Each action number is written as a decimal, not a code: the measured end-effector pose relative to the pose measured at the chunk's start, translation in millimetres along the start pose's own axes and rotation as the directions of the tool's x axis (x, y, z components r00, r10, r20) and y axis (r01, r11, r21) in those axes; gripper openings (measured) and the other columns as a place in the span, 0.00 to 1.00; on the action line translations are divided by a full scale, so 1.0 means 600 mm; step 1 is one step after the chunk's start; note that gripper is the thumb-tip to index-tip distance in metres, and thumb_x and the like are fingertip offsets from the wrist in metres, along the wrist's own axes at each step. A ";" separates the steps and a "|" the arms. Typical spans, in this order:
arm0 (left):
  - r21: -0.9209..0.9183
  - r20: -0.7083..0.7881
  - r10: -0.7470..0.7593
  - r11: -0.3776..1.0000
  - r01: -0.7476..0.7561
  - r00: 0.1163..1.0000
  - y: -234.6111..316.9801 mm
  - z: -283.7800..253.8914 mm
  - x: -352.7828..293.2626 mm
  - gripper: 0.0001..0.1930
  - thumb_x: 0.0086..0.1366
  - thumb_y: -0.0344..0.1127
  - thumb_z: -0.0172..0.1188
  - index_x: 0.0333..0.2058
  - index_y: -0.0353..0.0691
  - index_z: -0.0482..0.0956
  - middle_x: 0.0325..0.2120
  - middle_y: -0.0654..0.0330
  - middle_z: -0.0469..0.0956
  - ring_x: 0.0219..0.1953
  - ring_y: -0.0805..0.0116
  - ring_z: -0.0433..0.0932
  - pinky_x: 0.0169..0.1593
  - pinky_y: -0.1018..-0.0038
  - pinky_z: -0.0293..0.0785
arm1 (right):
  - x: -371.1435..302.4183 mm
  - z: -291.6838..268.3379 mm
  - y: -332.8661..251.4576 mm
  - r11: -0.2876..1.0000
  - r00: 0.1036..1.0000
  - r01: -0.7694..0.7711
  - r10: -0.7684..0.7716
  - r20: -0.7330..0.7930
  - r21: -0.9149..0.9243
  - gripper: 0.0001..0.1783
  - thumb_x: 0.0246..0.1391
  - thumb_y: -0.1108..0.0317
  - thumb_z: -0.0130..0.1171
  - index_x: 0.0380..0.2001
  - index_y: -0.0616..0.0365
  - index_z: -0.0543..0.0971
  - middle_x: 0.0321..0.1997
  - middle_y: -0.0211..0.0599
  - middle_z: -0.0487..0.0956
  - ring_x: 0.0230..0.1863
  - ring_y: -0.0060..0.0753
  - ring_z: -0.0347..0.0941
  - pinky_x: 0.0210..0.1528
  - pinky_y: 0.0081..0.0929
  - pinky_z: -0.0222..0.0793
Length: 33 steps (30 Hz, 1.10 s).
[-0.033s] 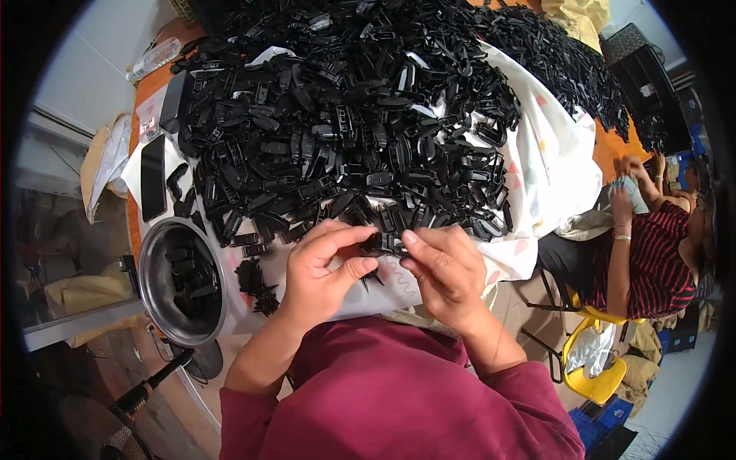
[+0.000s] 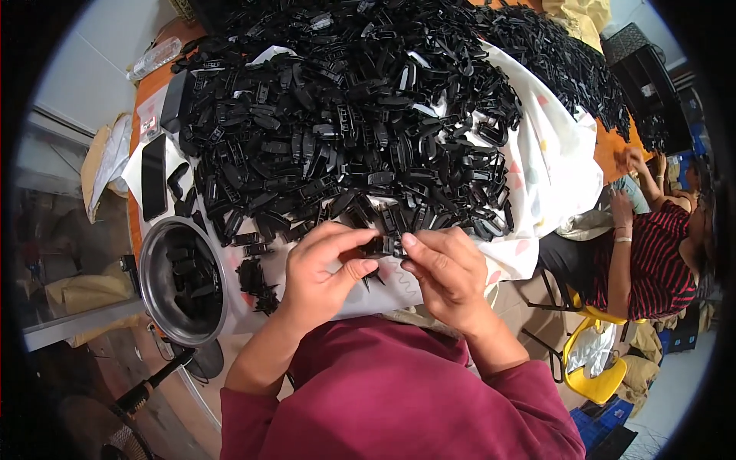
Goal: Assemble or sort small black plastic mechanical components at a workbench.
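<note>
Both my hands meet over the near edge of the cloth-covered table, with a small black plastic part between them. My left hand pinches its left end between thumb and fingertips. At its right end, my right hand grips with thumb and index finger, the other fingers curled beneath. Fingertips cover much of the part, so its full shape does not show. Just beyond my hands lies a big heap of similar black plastic parts. A few thin dark pointed pieces show below the held part.
On the left stands a round metal bowl with several black parts inside. Behind it lies a black phone; a clear plastic bottle rests farther back. To the right, a person in a striped shirt sits near a yellow chair.
</note>
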<state>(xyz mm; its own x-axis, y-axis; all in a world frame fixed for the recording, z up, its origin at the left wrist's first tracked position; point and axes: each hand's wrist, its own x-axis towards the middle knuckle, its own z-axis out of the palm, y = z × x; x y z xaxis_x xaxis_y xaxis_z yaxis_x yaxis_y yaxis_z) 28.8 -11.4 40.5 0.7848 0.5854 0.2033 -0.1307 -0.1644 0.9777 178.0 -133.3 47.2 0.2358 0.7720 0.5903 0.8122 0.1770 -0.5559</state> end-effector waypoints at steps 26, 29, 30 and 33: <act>-0.168 -0.515 -0.236 0.971 0.173 0.824 -0.058 -0.039 -0.018 0.06 0.56 0.25 0.53 0.35 0.35 0.71 0.29 0.63 0.71 0.30 0.78 0.70 0.33 0.78 0.69 | 0.038 0.015 0.096 0.908 0.964 -0.266 0.254 -0.078 -0.325 0.09 0.38 0.73 0.63 0.27 0.60 0.78 0.28 0.38 0.75 0.31 0.38 0.70 0.33 0.28 0.66; 0.762 -0.326 0.205 0.634 0.129 0.923 -0.058 -0.050 0.004 0.06 0.53 0.30 0.58 0.31 0.37 0.75 0.30 0.58 0.71 0.26 0.66 0.73 0.30 0.72 0.70 | 0.047 -0.005 0.087 0.881 0.945 -0.326 0.305 -0.114 -0.343 0.06 0.40 0.75 0.61 0.27 0.59 0.78 0.27 0.36 0.75 0.31 0.37 0.71 0.33 0.28 0.66; 0.765 -0.362 0.069 0.592 0.254 0.930 -0.045 -0.033 0.013 0.09 0.52 0.37 0.60 0.30 0.38 0.76 0.32 0.57 0.72 0.28 0.59 0.75 0.32 0.69 0.71 | 0.044 -0.005 0.080 0.869 0.940 -0.334 0.335 -0.061 -0.366 0.06 0.40 0.74 0.61 0.27 0.59 0.78 0.27 0.36 0.75 0.30 0.38 0.71 0.32 0.29 0.66; 0.897 -0.256 -0.194 0.318 0.307 0.947 -0.060 -0.025 0.020 0.14 0.52 0.43 0.61 0.34 0.41 0.76 0.30 0.57 0.75 0.32 0.56 0.76 0.33 0.65 0.72 | 0.025 0.004 0.068 0.838 0.925 -0.339 0.379 0.008 -0.427 0.08 0.40 0.70 0.62 0.27 0.58 0.79 0.24 0.36 0.73 0.28 0.39 0.70 0.31 0.30 0.66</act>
<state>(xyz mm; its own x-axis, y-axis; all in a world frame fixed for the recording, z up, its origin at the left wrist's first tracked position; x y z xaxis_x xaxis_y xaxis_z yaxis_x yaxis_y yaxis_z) 34.0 13.3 8.3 0.6139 0.7892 0.0168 0.7426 -0.5846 0.3267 213.6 -113.1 31.8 0.5214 0.7865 0.3310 0.8288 -0.3744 -0.4159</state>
